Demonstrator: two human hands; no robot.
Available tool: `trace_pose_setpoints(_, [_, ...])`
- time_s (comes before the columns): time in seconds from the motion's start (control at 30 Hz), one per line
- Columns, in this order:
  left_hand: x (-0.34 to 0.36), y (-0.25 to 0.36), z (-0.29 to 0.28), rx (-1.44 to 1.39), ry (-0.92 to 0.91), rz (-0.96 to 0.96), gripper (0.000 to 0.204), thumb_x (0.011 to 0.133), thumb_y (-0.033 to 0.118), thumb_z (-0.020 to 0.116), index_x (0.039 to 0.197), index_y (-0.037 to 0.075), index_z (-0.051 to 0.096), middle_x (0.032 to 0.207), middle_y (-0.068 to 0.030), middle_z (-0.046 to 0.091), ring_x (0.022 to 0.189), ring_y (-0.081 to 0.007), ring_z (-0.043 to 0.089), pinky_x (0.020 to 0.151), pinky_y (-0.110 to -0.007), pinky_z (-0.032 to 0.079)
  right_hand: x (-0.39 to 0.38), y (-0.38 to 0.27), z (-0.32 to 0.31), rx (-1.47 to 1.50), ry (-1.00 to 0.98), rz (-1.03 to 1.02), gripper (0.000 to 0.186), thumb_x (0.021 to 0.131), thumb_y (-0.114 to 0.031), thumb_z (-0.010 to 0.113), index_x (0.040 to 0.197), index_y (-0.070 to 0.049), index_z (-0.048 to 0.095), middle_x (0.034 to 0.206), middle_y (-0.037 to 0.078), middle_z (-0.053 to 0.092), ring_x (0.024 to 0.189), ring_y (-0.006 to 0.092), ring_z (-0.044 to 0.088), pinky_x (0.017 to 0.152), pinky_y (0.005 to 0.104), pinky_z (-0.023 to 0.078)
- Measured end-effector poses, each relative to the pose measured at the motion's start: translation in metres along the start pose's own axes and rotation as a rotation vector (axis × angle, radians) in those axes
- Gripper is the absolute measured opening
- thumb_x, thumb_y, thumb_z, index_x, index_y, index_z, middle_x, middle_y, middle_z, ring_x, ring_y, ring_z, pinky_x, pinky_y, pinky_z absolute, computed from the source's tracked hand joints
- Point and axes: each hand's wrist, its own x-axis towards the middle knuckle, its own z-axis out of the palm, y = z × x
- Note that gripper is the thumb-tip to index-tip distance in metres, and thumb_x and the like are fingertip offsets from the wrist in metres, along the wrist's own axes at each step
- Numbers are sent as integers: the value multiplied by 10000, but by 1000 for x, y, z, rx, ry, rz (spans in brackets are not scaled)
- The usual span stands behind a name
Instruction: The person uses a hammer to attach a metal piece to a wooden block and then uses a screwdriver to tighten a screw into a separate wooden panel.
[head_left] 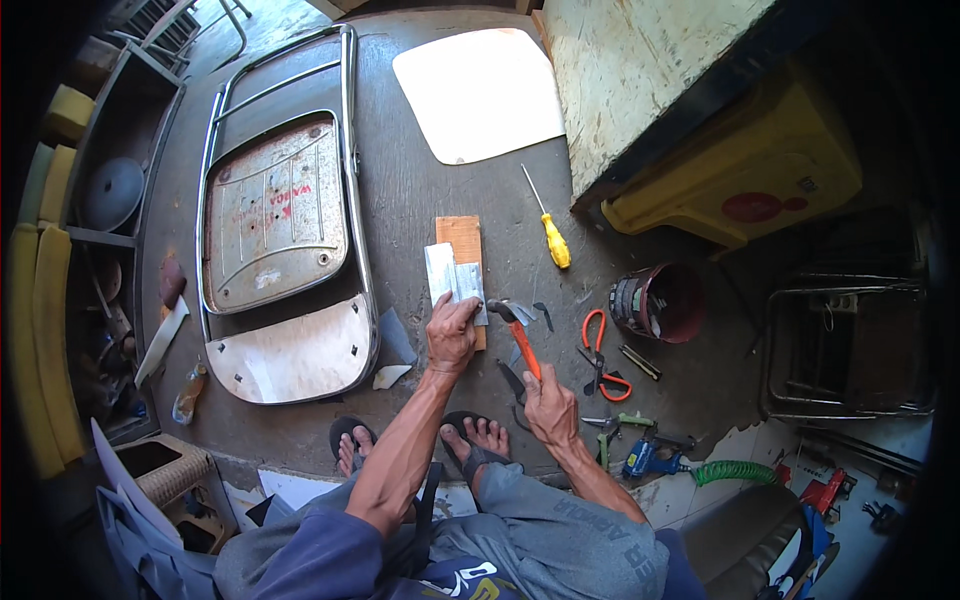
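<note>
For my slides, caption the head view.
Left hand touches silvery metal on a wooden board; right hand grips an orange-handled hammer.

I have a lane of dark grey concrete floor (400, 230) between the chrome-framed folding chair (290, 250) and the flat brown wooden board (460, 232), running up to the white rounded panel (485, 95). Right of the board, the yellow-handled screwdriver (557, 245) interrupts my path. Beside my right hand (551, 408), the orange-handled scissors (599, 362) and round dark-red bucket (625, 310) block outward reach.
</note>
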Motion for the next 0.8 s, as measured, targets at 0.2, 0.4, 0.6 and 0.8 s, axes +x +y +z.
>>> trace_pose_setpoints(0.2, [2,-4,-6,-28,-30,0,176,867,-40,618,1008,24,701,896,-131,734,898,-319,726,1052,-473,488,-20,7,28,11,-84,62,264,1019,-301,556,1168,-88,512,739,274,650,717,514,646,579,586,483])
trace_pose_setpoints(0.4, [5,8,-9,-216,68,-142,110,895,0,638,980,20,705,865,-129,735,838,-310,726,1056,-489,471,-20,2,34,148,-143,213,310,1037,-374,518,1128,-78,526,754,253,648,773,495,658,615,554,479])
trace_pose_setpoints(0.6, [-13,3,-9,-125,15,-112,98,893,23,657,972,35,714,853,-116,734,841,-300,722,1084,-496,439,-37,9,21,337,-36,387,361,1043,-421,506,1063,-64,554,704,170,601,679,379,659,611,457,474])
trace_pose_setpoints(0.8, [-16,4,-1,-80,7,-109,99,897,48,668,984,41,716,852,-110,721,842,-291,701,1113,-496,399,-30,29,8,323,-47,365,382,1038,-441,517,1043,-62,563,679,153,573,656,335,653,600,441,468])
